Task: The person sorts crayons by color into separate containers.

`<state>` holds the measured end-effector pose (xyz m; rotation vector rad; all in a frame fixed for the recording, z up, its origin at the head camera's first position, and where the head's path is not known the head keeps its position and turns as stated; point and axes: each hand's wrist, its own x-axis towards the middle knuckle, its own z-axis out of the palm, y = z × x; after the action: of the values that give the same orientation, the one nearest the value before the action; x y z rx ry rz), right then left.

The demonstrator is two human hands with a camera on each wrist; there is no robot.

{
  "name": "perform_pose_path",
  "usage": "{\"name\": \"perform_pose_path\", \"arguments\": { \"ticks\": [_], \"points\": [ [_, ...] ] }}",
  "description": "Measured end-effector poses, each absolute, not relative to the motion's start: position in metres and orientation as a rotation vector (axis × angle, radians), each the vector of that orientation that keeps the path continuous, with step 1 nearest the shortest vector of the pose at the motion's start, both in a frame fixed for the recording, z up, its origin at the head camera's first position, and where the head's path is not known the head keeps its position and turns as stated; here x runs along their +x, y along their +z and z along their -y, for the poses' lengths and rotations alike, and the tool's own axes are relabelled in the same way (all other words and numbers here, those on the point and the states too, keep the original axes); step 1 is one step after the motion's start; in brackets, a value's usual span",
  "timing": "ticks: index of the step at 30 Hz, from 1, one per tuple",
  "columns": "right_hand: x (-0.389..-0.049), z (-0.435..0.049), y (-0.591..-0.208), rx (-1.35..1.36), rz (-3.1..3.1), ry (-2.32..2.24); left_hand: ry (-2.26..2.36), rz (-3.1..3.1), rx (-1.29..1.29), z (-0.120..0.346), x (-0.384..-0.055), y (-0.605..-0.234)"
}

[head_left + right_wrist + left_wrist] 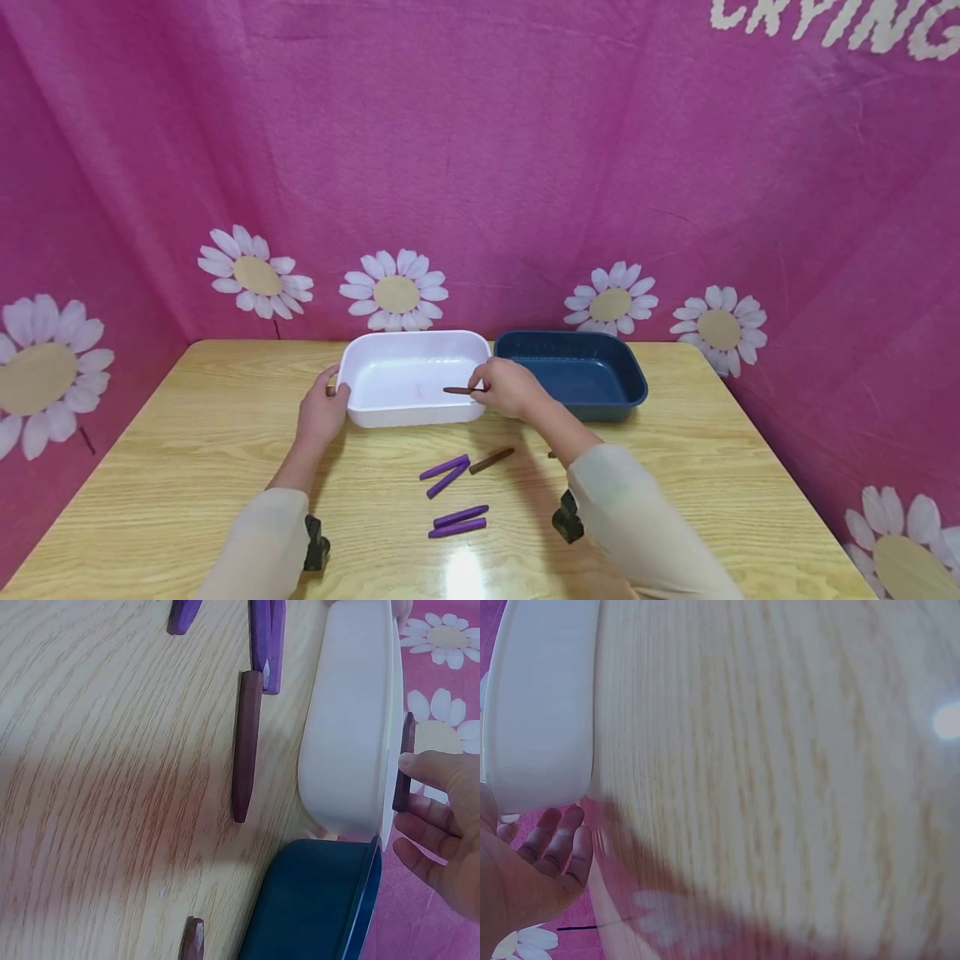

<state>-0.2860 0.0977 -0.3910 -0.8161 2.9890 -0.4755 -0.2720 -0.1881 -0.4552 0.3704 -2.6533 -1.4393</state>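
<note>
My right hand (510, 387) pinches a brown crayon (456, 390) between thumb and fingers, over the right end of the white plastic basin (412, 416). In the right wrist view this crayon (405, 761) stands just past the basin's rim. At the basin's left end, my left hand (322, 412) holds the wall, thumb at the rim and fingers along the outside. In the left wrist view those fingers (559, 851) are bent, close below the basin's end. Nearer me on the table lie several purple crayons (459, 528) and another brown crayon (492, 461).
A dark blue basin (573, 379) stands right beside the white one. One more brown crayon (193, 941) lies on the wooden table (225, 417), mostly hidden by my right forearm in the head view. Pink cloth with daisies (480, 167) hangs behind and at both sides.
</note>
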Motion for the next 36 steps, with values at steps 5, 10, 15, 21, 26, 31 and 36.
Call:
{"name": "perform_pose_path", "arguments": {
  "ticks": [5, 10, 15, 21, 26, 31, 36],
  "points": [
    [-0.29, -0.094, -0.395, -0.829, -2.988, -0.45, -1.445, 2.66, 0.375, 0.187, -0.271, -0.455],
    [-0.292, -0.09, -0.395, -0.83, -2.986, -0.44, -1.442, 2.658, 0.374, 0.187, -0.27, -0.454],
    [-0.293, -0.085, -0.395, -0.802, -2.986, -0.476, -1.441, 2.648, 0.366, 0.186, -0.271, -0.454],
    [-0.295, -0.079, -0.398, -0.752, -2.985, -0.496, -1.436, 2.65, 0.371, 0.186, -0.271, -0.454],
    [-0.297, -0.073, -0.401, -0.737, -2.979, -0.498, -1.437, 2.638, 0.375, 0.185, -0.271, -0.454],
    [-0.298, -0.069, -0.404, -0.709, -2.981, -0.435, -1.447, 2.648, 0.383, 0.185, -0.271, -0.455],
    [-0.298, -0.066, -0.407, -0.703, -2.98, -0.437, -1.446, 2.642, 0.376, 0.185, -0.271, -0.454]
  ]
}}
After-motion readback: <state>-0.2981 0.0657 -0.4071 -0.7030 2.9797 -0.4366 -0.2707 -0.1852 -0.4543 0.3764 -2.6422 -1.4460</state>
